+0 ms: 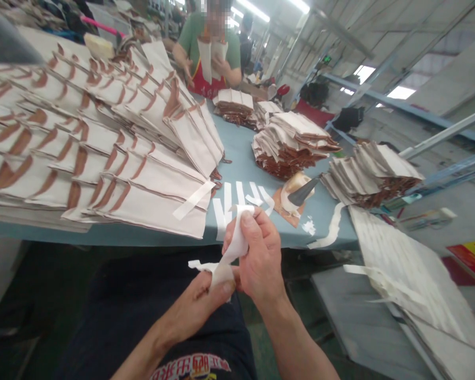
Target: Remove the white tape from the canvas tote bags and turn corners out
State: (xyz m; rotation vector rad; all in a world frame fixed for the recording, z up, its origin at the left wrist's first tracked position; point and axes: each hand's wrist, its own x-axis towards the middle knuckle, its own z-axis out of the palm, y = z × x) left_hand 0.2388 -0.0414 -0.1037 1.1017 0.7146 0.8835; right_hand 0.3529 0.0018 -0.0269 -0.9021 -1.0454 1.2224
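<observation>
A strip of white tape [237, 240], twisted in the middle, stretches between my two hands in front of the table edge. My left hand [203, 295] pinches its lower part, and a loose end sticks out past the fingers to the left. Higher up, my right hand [261, 248] grips the other end between thumb and fingers. Just beyond my hands, several short white strips [228, 195] lie on the blue table [237, 145]. One more white strip [193, 200] rests across the corner of the nearest cream fabric piece [158, 211].
Rows of overlapping cream pieces with brown edges cover the left side. Bundled stacks [288, 137] stand at the back and right [376, 169]. A glue pot with a dark pointed tool [303, 192] sits right of the strips. Across the table is a co-worker [209, 53] holding pieces.
</observation>
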